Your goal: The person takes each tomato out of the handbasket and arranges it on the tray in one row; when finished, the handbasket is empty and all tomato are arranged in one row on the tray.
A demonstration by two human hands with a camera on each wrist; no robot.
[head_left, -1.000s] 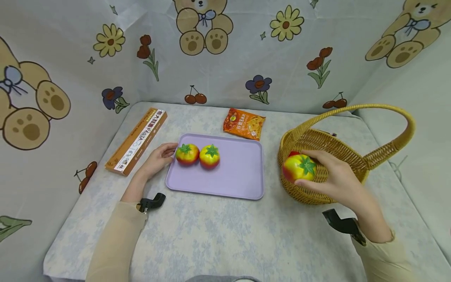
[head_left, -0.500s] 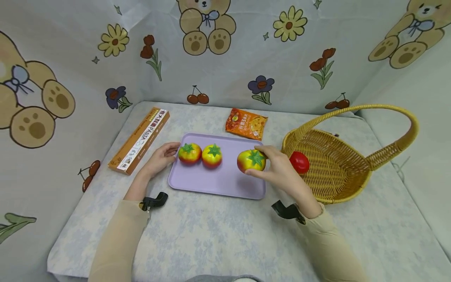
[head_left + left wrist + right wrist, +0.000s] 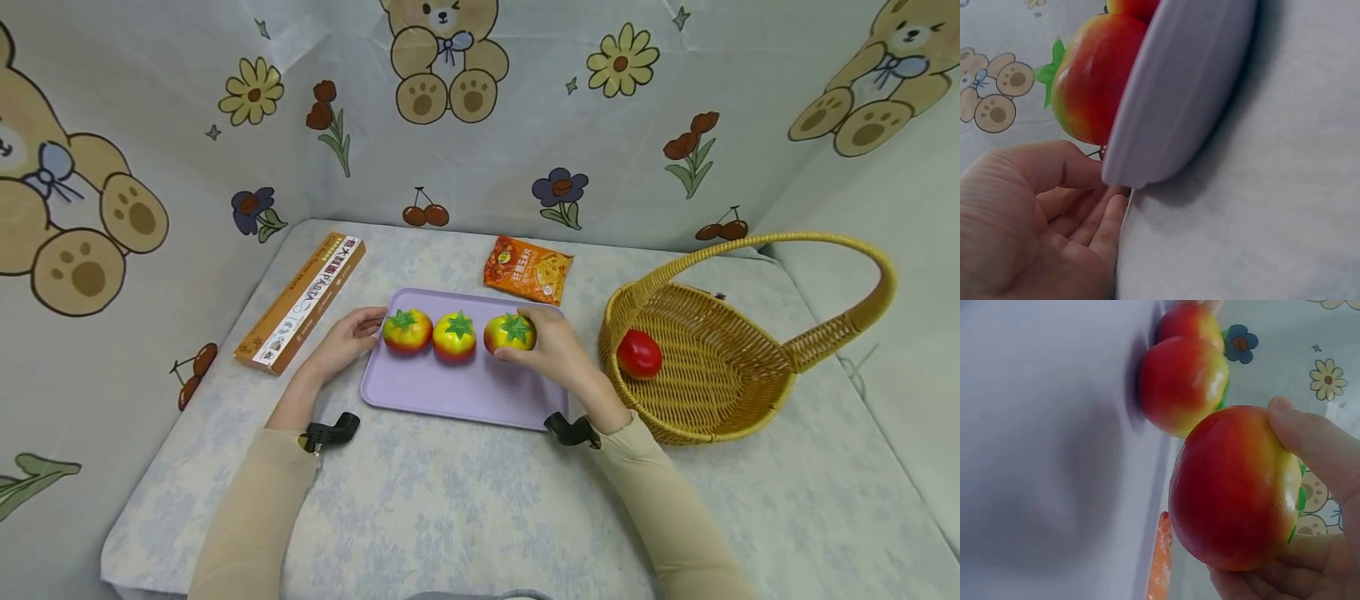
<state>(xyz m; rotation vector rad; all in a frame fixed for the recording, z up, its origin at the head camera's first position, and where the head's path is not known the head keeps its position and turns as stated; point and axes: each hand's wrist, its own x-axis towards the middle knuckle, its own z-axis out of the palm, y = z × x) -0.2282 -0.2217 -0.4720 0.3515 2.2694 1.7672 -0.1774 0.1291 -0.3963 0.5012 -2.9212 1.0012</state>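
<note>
My right hand (image 3: pixel 555 343) holds a yellow-and-red toy tomato (image 3: pixel 510 333) with a green star-shaped top, thumb on one side and fingers on the other. In the right wrist view this tomato (image 3: pixel 1235 487) appears raised off the lilac tray (image 3: pixel 465 396). Two similar tomatoes sit side by side on the tray: one at the left (image 3: pixel 407 332), one in the middle (image 3: pixel 454 337). At the tray's left edge rests my left hand (image 3: pixel 347 340), fingers relaxed. Its thumb (image 3: pixel 1075 169) meets the tray's rim in the left wrist view.
A wicker basket (image 3: pixel 697 433) with a tall handle stands at the right, with a red round fruit (image 3: pixel 639 355) inside. An orange snack packet (image 3: pixel 528 269) lies behind the tray. A long pasta box (image 3: pixel 300 304) lies at the left. A printed curtain hangs behind the table.
My right hand has carried the tomato left from the basket to over the tray, beside the middle one. The red fruit in the basket came into full view. My left hand stayed put.
</note>
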